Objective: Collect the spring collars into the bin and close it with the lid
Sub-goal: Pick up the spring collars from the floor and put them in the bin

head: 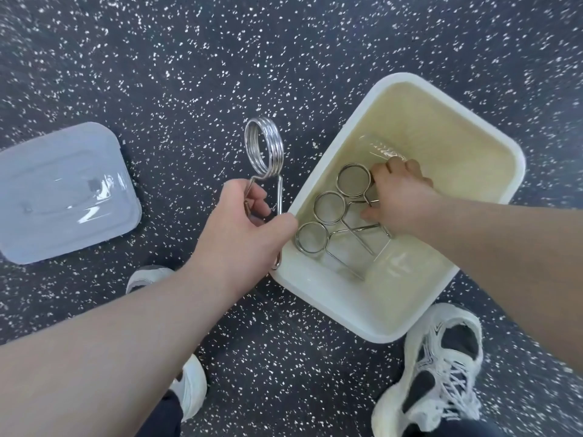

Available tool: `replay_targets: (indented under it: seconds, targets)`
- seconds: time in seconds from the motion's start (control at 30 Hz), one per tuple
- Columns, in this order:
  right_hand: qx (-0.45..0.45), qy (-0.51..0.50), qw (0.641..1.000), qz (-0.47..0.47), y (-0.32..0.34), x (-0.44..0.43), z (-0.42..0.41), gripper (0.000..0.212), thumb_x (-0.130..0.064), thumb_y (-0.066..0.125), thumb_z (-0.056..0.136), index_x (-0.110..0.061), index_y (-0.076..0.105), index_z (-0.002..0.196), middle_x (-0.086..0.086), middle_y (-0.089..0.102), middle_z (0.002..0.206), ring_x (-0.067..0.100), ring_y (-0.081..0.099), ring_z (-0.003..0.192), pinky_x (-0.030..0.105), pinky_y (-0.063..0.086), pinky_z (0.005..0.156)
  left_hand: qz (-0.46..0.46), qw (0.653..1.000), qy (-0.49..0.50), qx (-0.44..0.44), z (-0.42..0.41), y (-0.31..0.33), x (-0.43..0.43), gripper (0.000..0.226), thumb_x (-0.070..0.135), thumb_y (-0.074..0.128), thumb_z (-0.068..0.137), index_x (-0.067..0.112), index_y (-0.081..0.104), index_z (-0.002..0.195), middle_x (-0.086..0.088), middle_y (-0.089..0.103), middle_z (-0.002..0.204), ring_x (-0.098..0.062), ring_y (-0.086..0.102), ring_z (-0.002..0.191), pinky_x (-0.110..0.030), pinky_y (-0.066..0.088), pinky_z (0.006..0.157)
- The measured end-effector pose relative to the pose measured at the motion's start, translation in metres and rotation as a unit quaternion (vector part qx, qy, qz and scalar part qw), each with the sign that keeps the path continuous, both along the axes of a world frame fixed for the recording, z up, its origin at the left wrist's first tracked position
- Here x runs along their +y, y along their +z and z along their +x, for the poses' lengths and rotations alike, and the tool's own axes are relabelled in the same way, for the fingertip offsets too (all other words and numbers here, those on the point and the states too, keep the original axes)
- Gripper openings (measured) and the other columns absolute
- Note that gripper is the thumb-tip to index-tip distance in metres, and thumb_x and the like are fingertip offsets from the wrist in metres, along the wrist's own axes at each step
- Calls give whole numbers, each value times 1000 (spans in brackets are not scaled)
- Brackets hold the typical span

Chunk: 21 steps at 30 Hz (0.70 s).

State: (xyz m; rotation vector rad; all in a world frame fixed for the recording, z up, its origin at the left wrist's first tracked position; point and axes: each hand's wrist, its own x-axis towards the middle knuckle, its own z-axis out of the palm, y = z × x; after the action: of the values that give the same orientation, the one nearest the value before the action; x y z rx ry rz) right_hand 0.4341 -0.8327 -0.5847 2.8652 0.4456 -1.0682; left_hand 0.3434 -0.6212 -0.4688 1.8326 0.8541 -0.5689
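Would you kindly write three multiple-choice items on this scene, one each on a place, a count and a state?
1. Where is the lid?
A. on the bin
B. on the floor, left of the bin
C. in the right hand

2. How many spring collars lie inside the bin?
A. one
B. three
C. five

3. What is the left hand doing?
A. gripping a spring collar
B. resting empty
C. lifting the lid

Answers: 1 B, it lies flat apart from the bin; 2 B, three rings show inside; 3 A, fingers wrap the collar's handles.
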Motion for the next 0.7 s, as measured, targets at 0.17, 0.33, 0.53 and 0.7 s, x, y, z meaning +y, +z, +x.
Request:
replay_targets:
  seconds: [0.17,0.33,0.53,0.7]
  targets:
    - [-12,13,1000,13,4,-3,-6,70,-44,76,76,-12,44,129,10,45,127,32,42,118,43,42,90,-3,1000,5,-13,8,4,-7,32,16,66,83,17,49,109,5,47,85,2,49,43,-9,38,39]
    - [-17,-34,998,59,25,3,-10,64,-43,69,83,-12,43,132,12,44,133,33,40,122,45,39,94,-9,1000,-10,-22,7,12,-21,36,19,69,79,21,48,108,4,47,90,2,48,47,-11,41,42]
    - [111,-290,915,259,89,12,-5,37,-50,47,88,-26,67,108,0,67,99,23,63,91,39,53,84,-42,998,-44,-31,9,34,-48,35,21,70,80,20,51,109,10,52,82,4,52,46,-12,43,49]
    - [382,-447,683,434,132,16,-4,47,-55,51,89,-17,65,112,9,65,109,27,60,102,40,47,90,-134,988,-72,-4,22,44,-69,35,34,65,79,28,58,112,12,66,95,9,60,77,-20,49,72]
